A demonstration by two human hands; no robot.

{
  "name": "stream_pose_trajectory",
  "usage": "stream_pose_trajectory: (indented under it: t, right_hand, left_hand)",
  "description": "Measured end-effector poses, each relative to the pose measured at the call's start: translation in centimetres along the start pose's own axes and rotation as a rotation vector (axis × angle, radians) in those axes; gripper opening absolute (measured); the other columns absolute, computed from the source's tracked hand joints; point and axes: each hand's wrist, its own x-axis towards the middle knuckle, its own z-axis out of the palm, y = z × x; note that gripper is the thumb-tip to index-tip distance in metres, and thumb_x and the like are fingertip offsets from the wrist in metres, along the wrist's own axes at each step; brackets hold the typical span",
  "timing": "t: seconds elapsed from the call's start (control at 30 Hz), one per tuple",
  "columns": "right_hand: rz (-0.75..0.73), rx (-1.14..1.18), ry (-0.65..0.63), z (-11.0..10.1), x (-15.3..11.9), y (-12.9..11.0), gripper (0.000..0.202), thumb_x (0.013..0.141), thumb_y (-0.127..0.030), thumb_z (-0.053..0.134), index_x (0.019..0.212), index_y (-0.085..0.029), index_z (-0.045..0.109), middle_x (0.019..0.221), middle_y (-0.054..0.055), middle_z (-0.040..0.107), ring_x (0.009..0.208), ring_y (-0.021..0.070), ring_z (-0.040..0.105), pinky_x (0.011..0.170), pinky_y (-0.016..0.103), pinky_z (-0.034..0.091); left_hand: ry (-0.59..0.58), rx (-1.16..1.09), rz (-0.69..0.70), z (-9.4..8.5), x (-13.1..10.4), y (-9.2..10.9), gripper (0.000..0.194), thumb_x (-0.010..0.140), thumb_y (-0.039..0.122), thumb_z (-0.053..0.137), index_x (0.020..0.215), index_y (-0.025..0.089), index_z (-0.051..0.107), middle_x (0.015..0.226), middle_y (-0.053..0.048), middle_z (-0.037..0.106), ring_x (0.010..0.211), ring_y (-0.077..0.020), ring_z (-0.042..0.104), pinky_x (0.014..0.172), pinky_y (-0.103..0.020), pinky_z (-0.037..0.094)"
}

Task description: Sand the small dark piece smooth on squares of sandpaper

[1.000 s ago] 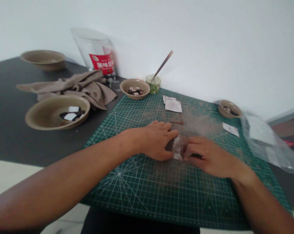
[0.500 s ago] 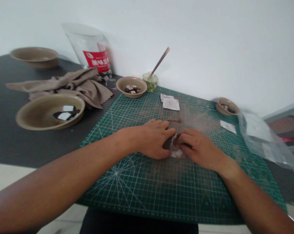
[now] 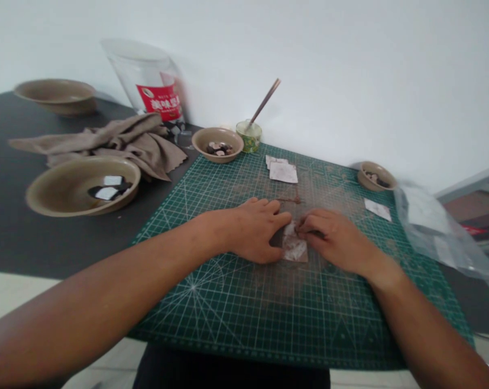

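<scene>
A small, smudged white-and-brown square sheet point(image 3: 295, 248) lies on the green cutting mat point(image 3: 236, 308) between my hands. My left hand point(image 3: 257, 229) rests flat on the mat at the sheet's left side, fingers stretched forward; its thumb and index finger reach the sheet's left edge. Over the sheet's upper right corner, my right hand point(image 3: 329, 233) is closed in a pinch, fingertips pressed together. Whatever those fingertips hold, if anything, is too small or hidden to name. Brown powder smudges the mat around both hands, with a thin brown stick-like piece point(image 3: 296, 199) beyond them.
White squares point(image 3: 283, 172) lie farther back, another white square point(image 3: 377, 209) to the right. Bowls with dark pieces point(image 3: 218, 129) point(image 3: 376, 167) stand behind. At left are a larger bowl point(image 3: 45, 189), a cloth point(image 3: 106, 141) and a clear jar point(image 3: 134, 70). A plastic bag point(image 3: 439, 227) lies right.
My right hand has shifted slightly up along the sheet, and more of the sheet's surface shows. My left hand stays in place. The view has moved very slightly.
</scene>
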Motion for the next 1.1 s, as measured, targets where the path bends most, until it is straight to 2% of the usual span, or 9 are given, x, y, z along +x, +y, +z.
stream_pose_trajectory:
  t: [0.17,0.33,0.43,0.57,0.73,0.8,0.93,1.0,1.1]
  right_hand:
    - [-0.134,0.085,-0.144,-0.2,-0.6,-0.6,0.012,0.096,-0.018,0.059,0.090,-0.023,0.069,0.094,0.000,0.072,0.089,0.0170,0.065,0.085,0.034,0.043]
    - [-0.048,-0.010,-0.010,0.5,0.3,-0.5,0.011,0.095,-0.016,0.058,0.094,-0.022,0.068,0.100,0.003,0.072,0.097,0.0202,0.063,0.089,0.037,0.043]
    - [-0.043,-0.006,-0.047,-0.1,0.0,-0.2,0.011,0.095,-0.016,0.059,0.091,-0.022,0.068,0.096,0.003,0.071,0.093,0.0193,0.063,0.086,0.036,0.043]
    - [-0.130,0.075,-0.133,-0.1,-0.4,-0.7,0.012,0.096,-0.019,0.059,0.090,-0.023,0.069,0.095,0.000,0.072,0.091,0.0175,0.065,0.085,0.035,0.042]
    - [-0.024,-0.016,0.013,0.4,0.1,-0.5,0.011,0.094,-0.016,0.059,0.094,-0.022,0.068,0.100,0.003,0.073,0.096,0.0204,0.064,0.088,0.037,0.043]
    - [-0.014,-0.023,0.007,0.0,-0.2,-0.2,0.011,0.094,-0.015,0.060,0.092,-0.022,0.069,0.097,0.003,0.073,0.093,0.0201,0.065,0.087,0.037,0.043]
    - [-0.101,0.035,-0.106,0.0,-0.4,-0.7,0.012,0.094,-0.017,0.062,0.091,-0.024,0.070,0.096,-0.001,0.074,0.092,0.0177,0.066,0.086,0.035,0.041]
    - [-0.090,0.029,-0.081,0.4,-0.1,-1.0,0.011,0.095,-0.017,0.062,0.093,-0.025,0.070,0.099,-0.002,0.074,0.096,0.0181,0.066,0.086,0.035,0.041]
    - [0.013,-0.039,0.010,0.5,0.2,-0.6,0.009,0.095,-0.018,0.062,0.094,-0.023,0.069,0.102,0.001,0.074,0.099,0.0202,0.065,0.088,0.036,0.041]
  left_hand:
    - [-0.017,-0.011,0.000,-0.3,-0.1,0.2,0.054,0.085,0.059,0.054,0.122,0.021,0.056,0.120,-0.014,0.058,0.107,-0.0327,0.059,0.095,-0.050,0.043]
    - [-0.006,0.000,-0.005,-0.2,-0.1,0.2,0.050,0.085,0.058,0.054,0.119,0.021,0.057,0.117,-0.014,0.059,0.108,-0.0339,0.059,0.093,-0.049,0.044]
    - [-0.003,0.008,-0.002,-0.1,0.0,0.1,0.051,0.084,0.058,0.054,0.120,0.021,0.056,0.118,-0.014,0.058,0.108,-0.0341,0.059,0.094,-0.050,0.044]
    - [-0.004,0.000,0.004,-0.2,-0.1,0.1,0.053,0.084,0.060,0.054,0.120,0.021,0.056,0.119,-0.014,0.058,0.105,-0.0326,0.059,0.094,-0.050,0.045]
    - [0.001,0.016,0.006,-0.2,-0.1,0.1,0.051,0.085,0.059,0.053,0.118,0.020,0.056,0.114,-0.013,0.058,0.102,-0.0323,0.060,0.091,-0.049,0.046]
    - [0.003,0.017,0.006,-0.1,-0.1,0.1,0.051,0.085,0.058,0.053,0.119,0.021,0.056,0.116,-0.013,0.058,0.103,-0.0320,0.059,0.092,-0.049,0.045]
    - [-0.008,0.011,0.008,-0.1,-0.1,0.1,0.053,0.084,0.060,0.054,0.120,0.020,0.056,0.118,-0.013,0.058,0.103,-0.0314,0.059,0.094,-0.049,0.045]
    - [-0.009,0.013,0.007,-0.1,-0.1,0.1,0.053,0.085,0.059,0.053,0.121,0.020,0.056,0.117,-0.013,0.058,0.103,-0.0317,0.059,0.093,-0.048,0.045]
    - [-0.005,0.020,0.004,0.0,0.0,0.0,0.053,0.085,0.058,0.053,0.122,0.021,0.055,0.117,-0.013,0.057,0.104,-0.0324,0.059,0.092,-0.049,0.045]
